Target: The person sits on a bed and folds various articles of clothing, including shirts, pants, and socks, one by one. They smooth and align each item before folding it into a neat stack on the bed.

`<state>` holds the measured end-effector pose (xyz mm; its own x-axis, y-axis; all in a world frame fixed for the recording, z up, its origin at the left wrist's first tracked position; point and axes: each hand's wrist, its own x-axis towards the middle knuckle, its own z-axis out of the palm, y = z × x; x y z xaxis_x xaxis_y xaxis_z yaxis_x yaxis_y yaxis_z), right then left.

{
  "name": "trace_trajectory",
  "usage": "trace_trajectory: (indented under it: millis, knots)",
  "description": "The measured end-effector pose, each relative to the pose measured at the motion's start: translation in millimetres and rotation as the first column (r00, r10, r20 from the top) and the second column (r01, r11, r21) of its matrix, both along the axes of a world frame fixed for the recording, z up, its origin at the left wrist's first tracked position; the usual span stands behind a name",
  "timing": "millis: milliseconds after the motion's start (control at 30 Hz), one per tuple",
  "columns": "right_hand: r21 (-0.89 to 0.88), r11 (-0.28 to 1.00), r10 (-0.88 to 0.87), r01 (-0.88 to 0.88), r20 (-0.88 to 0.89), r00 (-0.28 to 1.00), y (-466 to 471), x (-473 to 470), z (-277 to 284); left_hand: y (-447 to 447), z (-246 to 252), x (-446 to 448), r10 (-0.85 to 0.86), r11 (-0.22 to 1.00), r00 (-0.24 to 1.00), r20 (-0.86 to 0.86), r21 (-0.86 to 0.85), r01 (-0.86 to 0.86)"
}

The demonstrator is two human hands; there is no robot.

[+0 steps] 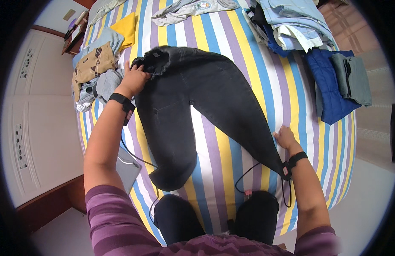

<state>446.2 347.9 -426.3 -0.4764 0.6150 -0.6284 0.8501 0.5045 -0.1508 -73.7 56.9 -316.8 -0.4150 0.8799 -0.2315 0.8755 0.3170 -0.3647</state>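
A pair of black denim trousers lies spread on the striped bedsheet, its waist at the far left and its legs parted towards me. The waistband is bunched, with a frayed-looking inner edge. My left hand grips it at the left side, fingers spread over the fabric. Beside the outer edge of the right trouser leg, my right hand is curled low over the sheet; whether it pinches any cloth is hidden. The left leg's hem end is folded over.
Folded clothes, including a tan argyle garment and a yellow cloth, lie left. A light blue shirt pile and blue quilted garment lie right. Black cords run from my wrist bands. A grey garment lies near my left elbow.
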Motion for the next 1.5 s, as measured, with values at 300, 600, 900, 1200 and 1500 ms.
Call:
trace_trajectory:
  millis: [300, 600, 900, 1200, 1500]
  knots:
    - [-0.011, 1.000, -0.006, 0.007, 0.045, 0.999, 2, -5, 1, 6, 30, 4, 0.010, 0.966, 0.993, 0.114, 0.255, -0.039]
    - [-0.017, 1.000, 0.006, -0.006, 0.017, 1.000, 5, 1, -7, 54, -7, -25, 0.122, 0.878, 0.943, 0.311, 0.409, -0.249]
    - [-0.004, 1.000, 0.004, -0.004, 0.003, 1.000, 3, 0, -5, 65, -15, 16, 0.306, 0.924, 0.927, 0.217, 0.166, -0.344]
    - [0.013, 1.000, 0.020, -0.020, -0.003, 1.000, 2, -2, -2, 31, -38, 8, 0.330, 0.557, 0.906, 0.266, 0.719, -0.414]
    - [0.027, 1.000, -0.004, 0.004, 0.005, 1.000, 1, -3, -6, 12, -1, 111, -0.250, 0.463, -0.392, 0.885, -0.246, -0.851]
